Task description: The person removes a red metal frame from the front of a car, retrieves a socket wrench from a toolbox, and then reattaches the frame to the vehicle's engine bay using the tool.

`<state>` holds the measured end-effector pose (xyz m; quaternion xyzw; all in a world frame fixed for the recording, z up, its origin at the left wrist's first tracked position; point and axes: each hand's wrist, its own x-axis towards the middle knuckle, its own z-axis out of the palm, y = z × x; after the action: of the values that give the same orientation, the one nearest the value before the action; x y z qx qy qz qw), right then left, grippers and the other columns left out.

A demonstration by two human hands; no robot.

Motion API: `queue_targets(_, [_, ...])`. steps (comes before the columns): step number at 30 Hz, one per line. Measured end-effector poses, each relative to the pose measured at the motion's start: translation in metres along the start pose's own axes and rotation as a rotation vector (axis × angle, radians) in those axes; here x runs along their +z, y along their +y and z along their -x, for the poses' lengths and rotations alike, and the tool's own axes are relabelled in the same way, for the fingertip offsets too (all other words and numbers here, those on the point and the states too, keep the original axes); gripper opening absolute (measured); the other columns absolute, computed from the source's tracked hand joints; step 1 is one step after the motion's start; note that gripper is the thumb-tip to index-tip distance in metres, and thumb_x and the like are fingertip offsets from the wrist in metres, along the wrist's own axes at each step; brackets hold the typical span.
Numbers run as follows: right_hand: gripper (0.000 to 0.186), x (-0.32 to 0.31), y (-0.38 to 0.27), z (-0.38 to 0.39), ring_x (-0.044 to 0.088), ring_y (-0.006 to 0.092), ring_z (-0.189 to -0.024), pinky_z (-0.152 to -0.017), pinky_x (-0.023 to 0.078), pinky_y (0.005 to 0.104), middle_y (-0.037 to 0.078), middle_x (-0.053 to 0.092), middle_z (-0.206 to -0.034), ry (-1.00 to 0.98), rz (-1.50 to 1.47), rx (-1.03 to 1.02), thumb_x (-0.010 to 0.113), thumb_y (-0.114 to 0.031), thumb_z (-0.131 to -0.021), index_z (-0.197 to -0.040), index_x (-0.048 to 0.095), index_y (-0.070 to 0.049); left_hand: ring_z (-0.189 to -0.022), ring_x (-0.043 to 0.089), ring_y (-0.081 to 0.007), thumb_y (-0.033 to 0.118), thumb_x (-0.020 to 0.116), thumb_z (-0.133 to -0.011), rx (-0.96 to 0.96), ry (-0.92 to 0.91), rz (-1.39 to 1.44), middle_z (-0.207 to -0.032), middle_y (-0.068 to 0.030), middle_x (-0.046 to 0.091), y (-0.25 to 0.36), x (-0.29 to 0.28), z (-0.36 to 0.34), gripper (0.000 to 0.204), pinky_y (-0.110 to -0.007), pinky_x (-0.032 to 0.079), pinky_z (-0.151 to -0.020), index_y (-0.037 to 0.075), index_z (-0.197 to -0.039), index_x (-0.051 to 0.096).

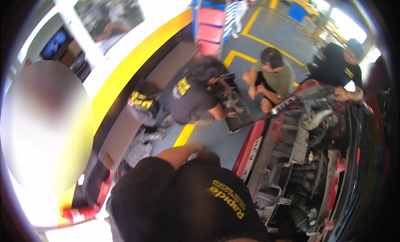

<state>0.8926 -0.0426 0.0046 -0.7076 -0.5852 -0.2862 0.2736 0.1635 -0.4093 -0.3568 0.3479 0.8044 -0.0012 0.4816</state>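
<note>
Neither my left hand nor my right hand can be made out. Right in front of me a bent person in a black shirt (166, 200) with yellow lettering fills the lower middle. A bare forearm (179, 154) comes out from the left of that shirt and seems to be theirs; its fingers are smeared. Close on the right lies the uncovered engine bay (298, 158) of a red car, with hoses, a ribbed metal cover (299, 146) and a red front edge (250, 148).
Farther ahead a crouching person (193, 94) reaches into a black tray (239, 123) holding a metal part. Another person (277, 73) squats beside it. A person in black (343, 65) leans on the car's far side. Brown benches (118, 138) and a red-shelved rack (210, 34) line the left.
</note>
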Motion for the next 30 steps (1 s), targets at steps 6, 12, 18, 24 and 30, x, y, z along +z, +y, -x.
queue_targets(6, [0.036, -0.002, -0.107, -0.018, 0.045, 0.0391, -0.132, -0.111, 0.036, 0.0478, 0.023, 0.051, -0.140, 0.033, -0.156, -0.173, 0.055, -0.020, -0.097, -0.129, 0.056, -0.005, -0.113, 0.067, -0.0346, 0.029, 0.064, -0.088, -0.317, 0.035, 0.185, -0.121, -0.0169, 0.071, -0.017, 0.019, 0.095, 0.041, -0.045, 0.052, -0.095, 0.005, -0.119, 0.072])
queue_targets(12, [0.029, -0.019, -0.161, -0.030, 0.050, 0.0382, -0.125, -0.106, 0.039, 0.0473, 0.021, 0.056, -0.133, 0.104, -0.285, -0.279, 0.058, -0.018, -0.096, -0.121, 0.059, -0.004, -0.113, 0.067, -0.0333, 0.027, 0.063, -0.086, -0.374, -0.044, 0.179, -0.121, -0.0162, 0.071, -0.032, 0.040, 0.109, 0.039, -0.046, 0.052, -0.092, 0.006, -0.117, 0.074])
queue_targets(18, [0.023, -0.081, -0.210, -0.019, 0.056, 0.0373, -0.119, -0.102, 0.042, 0.0467, 0.019, 0.062, -0.127, 0.290, -0.520, -0.306, 0.062, -0.017, -0.094, -0.113, 0.063, -0.003, -0.093, 0.071, -0.0354, 0.019, 0.068, -0.071, -0.044, -0.005, -0.008, -0.098, -0.0195, 0.074, -0.052, 0.072, -0.007, 0.028, -0.046, 0.056, -0.079, 0.009, -0.095, 0.078])
queue_targets(24, [0.028, -0.050, -0.323, 0.068, 0.053, 0.0387, -0.108, -0.098, 0.042, 0.0492, 0.021, 0.059, -0.114, -0.254, -0.783, -0.424, 0.073, -0.010, -0.085, -0.110, 0.063, -0.002, -0.071, 0.072, -0.0288, 0.041, 0.050, -0.099, 0.089, -0.073, 0.236, -0.086, -0.0153, 0.071, -0.051, 0.048, -0.011, 0.047, -0.041, 0.058, -0.069, 0.004, -0.123, 0.066])
queue_targets(30, [0.079, -0.050, -0.385, 0.174, 0.041, 0.0494, -0.136, -0.107, 0.039, 0.0606, 0.032, 0.034, -0.151, -0.773, -0.458, -0.311, 0.071, -0.049, -0.086, -0.145, 0.042, -0.006, -0.093, 0.074, -0.0311, 0.029, 0.057, -0.101, -0.193, -0.084, 0.684, -0.119, -0.0223, 0.069, -0.061, 0.033, 0.042, 0.040, -0.039, 0.063, -0.070, -0.001, -0.127, 0.062])
